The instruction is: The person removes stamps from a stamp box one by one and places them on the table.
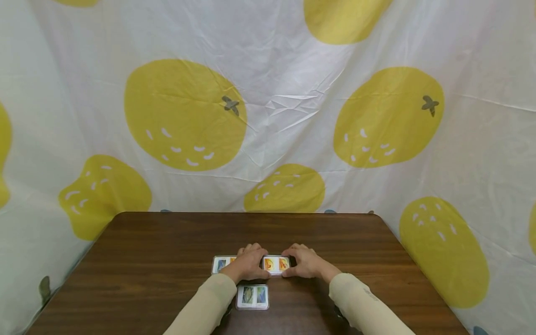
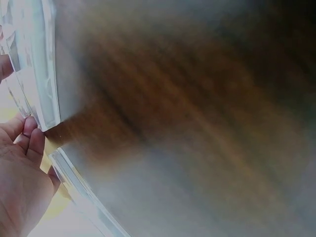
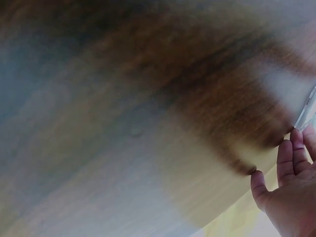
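Observation:
On the table, a clear flat case (image 1: 276,264) with two orange pictures lies between both hands. My left hand (image 1: 250,263) holds its left end, thumb at the near corner and fingers at the far one. From the other side, my right hand (image 1: 304,263) holds the right end the same way. Another clear case (image 1: 220,264), with blue and orange pictures, lies left of the left hand, partly hidden by it. Nearer the body rests a case (image 1: 252,298) with green and blue pictures. In the right wrist view, fingertips touch a clear edge (image 3: 306,111).
The brown wooden table (image 1: 167,242) has its far edge against a white cloth (image 1: 284,51) printed with yellow fruit. That cloth also hangs along the left and right sides. In the left wrist view, two clear case edges stand close to the hand.

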The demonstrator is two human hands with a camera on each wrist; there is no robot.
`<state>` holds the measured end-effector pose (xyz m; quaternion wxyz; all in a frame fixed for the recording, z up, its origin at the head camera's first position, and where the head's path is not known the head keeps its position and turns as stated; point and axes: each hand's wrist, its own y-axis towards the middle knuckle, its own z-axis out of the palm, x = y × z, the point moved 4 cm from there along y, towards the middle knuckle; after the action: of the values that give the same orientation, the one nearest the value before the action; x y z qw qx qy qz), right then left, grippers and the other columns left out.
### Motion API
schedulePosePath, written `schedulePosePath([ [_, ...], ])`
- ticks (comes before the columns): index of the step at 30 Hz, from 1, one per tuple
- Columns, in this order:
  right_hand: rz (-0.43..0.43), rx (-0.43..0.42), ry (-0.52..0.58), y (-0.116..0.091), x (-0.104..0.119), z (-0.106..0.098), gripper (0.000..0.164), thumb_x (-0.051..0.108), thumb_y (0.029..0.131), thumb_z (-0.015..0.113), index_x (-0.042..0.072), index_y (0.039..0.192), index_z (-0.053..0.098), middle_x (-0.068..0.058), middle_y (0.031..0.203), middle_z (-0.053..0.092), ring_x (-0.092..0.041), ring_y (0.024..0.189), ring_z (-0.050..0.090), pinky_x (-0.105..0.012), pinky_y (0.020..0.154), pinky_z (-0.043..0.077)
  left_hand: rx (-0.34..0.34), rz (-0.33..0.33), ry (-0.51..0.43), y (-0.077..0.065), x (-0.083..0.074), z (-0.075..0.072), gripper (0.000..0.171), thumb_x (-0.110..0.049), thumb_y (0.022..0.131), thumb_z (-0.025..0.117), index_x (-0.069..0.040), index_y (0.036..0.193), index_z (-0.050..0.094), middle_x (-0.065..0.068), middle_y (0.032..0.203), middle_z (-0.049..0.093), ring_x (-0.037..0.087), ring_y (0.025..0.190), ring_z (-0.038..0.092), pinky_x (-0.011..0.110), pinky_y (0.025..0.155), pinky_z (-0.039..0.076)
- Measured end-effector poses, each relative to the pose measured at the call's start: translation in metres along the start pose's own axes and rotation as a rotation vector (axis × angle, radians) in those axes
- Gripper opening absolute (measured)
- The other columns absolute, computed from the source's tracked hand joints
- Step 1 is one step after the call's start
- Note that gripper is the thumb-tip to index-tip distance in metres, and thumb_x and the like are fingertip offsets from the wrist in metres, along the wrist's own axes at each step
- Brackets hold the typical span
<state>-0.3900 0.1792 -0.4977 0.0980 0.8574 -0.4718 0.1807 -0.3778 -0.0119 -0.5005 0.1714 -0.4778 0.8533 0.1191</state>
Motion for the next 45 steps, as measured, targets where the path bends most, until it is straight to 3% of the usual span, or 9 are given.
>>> schedulePosePath([
  [34,0.022,0.002,0.037,-0.0020,0.0029,-0.0029,0.052,0.039,0.077,0.084,0.013,0.119,0.067,-0.002,0.115,0.059,-0.026,0.110,0.052,-0.061,0.097,0.035,-0.018,-0.040,-0.016,0.0037,0.0012,0.0034,0.058,-0.040,0.073,0.078,-0.009,0.120,0.063,-0.001,0.109,0.053,0.020,0.099,0.045,0.044,0.090,0.034],
  [45,0.024,-0.006,0.083,-0.0019,0.0043,-0.0052,0.054,0.040,0.074,0.086,0.012,0.116,0.068,0.001,0.108,0.058,-0.020,0.098,0.053,-0.052,0.091,0.041,-0.013,-0.050,-0.016,0.0035,0.0020,0.0042,0.058,-0.039,0.073,0.077,-0.010,0.120,0.062,0.000,0.110,0.053,0.021,0.100,0.045,0.043,0.091,0.034],
])
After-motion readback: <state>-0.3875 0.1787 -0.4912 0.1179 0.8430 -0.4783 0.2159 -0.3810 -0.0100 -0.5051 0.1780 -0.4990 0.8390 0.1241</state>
